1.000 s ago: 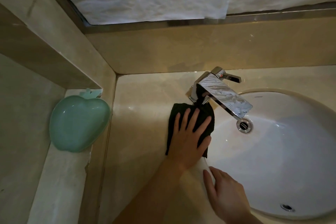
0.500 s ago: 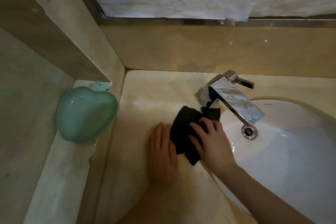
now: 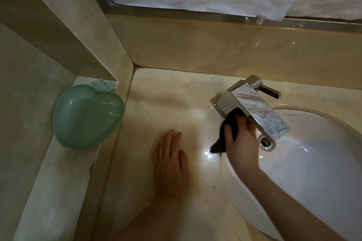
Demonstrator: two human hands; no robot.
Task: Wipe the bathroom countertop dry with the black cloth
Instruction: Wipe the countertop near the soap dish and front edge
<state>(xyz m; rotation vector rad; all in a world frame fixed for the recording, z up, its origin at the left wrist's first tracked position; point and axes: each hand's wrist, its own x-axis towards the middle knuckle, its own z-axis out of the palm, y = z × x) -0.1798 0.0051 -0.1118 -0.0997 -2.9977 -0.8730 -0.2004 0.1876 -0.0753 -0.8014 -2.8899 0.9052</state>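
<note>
The small black cloth is bunched in the right hand, whose fingers are closed around it, and it is pressed against the base of the square chrome faucet, on the side facing the corner. The left hand lies flat and open on the beige marble countertop, holding nothing, well to the left of the faucet.

The task looks to be in the middle. The wide stretch of countertop left of the faucet seems mostly matt and dry, though the light is dim and I cannot be sure of it. Bright wet spots show just in front of the faucet base, near the hanging tip of the cloth, and some small drops sit further toward the front edge beside the rim of the white oval sink. The strip behind the faucet, along the back wall, probably also needs wiping.

The faucet body and its lever are the main obstacle, because the cloth must pass around them. A green apple-shaped plastic dish stands on the lower side ledge, far left of the faucet, and does not disturb the work.
</note>
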